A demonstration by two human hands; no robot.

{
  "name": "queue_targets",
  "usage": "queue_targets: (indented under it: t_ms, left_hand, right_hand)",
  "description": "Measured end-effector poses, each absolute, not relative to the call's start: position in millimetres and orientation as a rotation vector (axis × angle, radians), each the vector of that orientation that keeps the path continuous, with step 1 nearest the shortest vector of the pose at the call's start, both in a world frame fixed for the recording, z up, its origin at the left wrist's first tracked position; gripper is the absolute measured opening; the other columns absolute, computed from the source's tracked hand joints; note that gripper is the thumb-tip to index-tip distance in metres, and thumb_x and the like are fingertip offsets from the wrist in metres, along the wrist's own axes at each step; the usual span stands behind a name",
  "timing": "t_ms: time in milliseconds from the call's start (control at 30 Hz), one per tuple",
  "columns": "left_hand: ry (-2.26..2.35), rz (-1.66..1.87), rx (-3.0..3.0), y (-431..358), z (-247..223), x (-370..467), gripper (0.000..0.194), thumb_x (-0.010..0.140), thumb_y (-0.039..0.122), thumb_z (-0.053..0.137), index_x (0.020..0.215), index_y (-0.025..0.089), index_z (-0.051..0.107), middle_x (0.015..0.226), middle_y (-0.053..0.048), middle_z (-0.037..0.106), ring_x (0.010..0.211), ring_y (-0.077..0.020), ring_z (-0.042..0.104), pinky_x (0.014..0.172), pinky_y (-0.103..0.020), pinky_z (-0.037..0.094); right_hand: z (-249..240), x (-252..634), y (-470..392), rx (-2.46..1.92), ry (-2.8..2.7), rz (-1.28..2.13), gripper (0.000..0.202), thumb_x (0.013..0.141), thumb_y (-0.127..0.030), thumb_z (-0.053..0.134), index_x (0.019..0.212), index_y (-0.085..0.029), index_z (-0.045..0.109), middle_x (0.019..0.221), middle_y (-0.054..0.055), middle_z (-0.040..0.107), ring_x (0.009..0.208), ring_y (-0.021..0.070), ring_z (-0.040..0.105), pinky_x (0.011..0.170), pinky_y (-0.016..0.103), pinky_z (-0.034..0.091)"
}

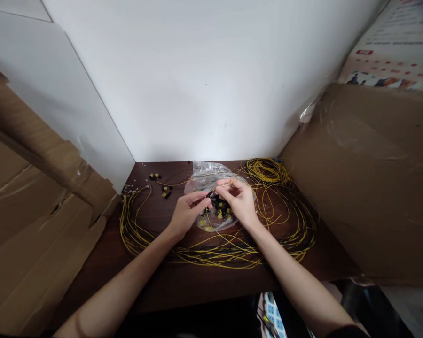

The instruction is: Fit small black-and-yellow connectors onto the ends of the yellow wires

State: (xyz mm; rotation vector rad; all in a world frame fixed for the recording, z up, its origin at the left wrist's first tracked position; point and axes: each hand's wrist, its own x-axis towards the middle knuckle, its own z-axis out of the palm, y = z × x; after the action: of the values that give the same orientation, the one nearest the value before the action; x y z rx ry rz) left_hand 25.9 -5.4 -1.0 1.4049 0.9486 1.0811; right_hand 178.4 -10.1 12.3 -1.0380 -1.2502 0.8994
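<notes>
Pinching a small black piece (209,193) in the left hand's (187,213) nearly closed fingertips and seemingly a thin yellow wire (214,189) in the right hand's (242,202), over the clear bag (206,170), best done steadily, in line, without tugging.

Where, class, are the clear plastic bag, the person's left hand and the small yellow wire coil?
Clear plastic bag (201,175): head view, film near its far edge.
Left hand (184,216): head view, back of the hand.
Yellow wire coil (268,178): head view, near side of its loops.
</notes>
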Motion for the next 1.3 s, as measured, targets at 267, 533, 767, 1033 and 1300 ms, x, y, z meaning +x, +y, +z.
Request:
queue_targets:
  t_ms: [267,533,767,1033,1300]
  left_hand:
    - [0.986,1.106,1.349,-5,-1,24,0.024,0.068,0.028,0.068,0.085,0.011,0.065,0.067,-0.003,0.068,0.060,-0.0120,0.059,0.055,-0.021,0.043]
    - [0.960,1.098,1.325,-6,0,24,0.021,0.064,0.027,0.071,0.078,0.013,0.063,0.068,-0.003,0.070,0.062,-0.0151,0.064,0.064,-0.025,0.048]
    - [0.965,1.147,1.333,-8,5,24,0.024,0.069,0.029,0.066,0.085,0.012,0.066,0.073,-0.005,0.069,0.053,-0.0099,0.054,0.047,-0.020,0.039]
    - [0.955,1.144,1.348,-8,5,24,0.022,0.071,0.030,0.065,0.084,0.012,0.064,0.066,-0.002,0.065,0.051,-0.0081,0.049,0.047,-0.019,0.035]
    - [0.830,1.087,1.238,-7,-1,24,0.018,0.073,0.030,0.064,0.081,0.014,0.061,0.070,-0.001,0.063,0.052,-0.0051,0.044,0.047,-0.017,0.030]
  right_hand:
    - [11,176,-9,-1.026,-1.275,1.023,0.018,0.064,-0.030,0.071,0.072,-0.015,0.064,0.075,0.004,0.066,0.064,0.0134,0.060,0.067,0.028,0.050]
    - [12,174,-11,-1.000,-1.308,1.036,0.014,0.068,-0.030,0.069,0.070,-0.017,0.065,0.070,0.002,0.065,0.061,0.0120,0.059,0.061,0.025,0.048]
    - [14,174,-12,-0.987,-1.361,1.001,0.014,0.070,-0.030,0.067,0.071,-0.016,0.065,0.073,0.002,0.065,0.062,0.0118,0.058,0.060,0.024,0.047]
    - [18,173,-17,-0.998,-1.468,0.822,0.009,0.073,-0.026,0.064,0.072,-0.018,0.067,0.076,0.003,0.065,0.068,0.0138,0.061,0.066,0.027,0.048]
    - [18,175,-19,-1.008,-1.462,0.892,0.013,0.076,-0.029,0.062,0.073,-0.017,0.062,0.075,0.004,0.067,0.073,0.0170,0.064,0.071,0.031,0.051]
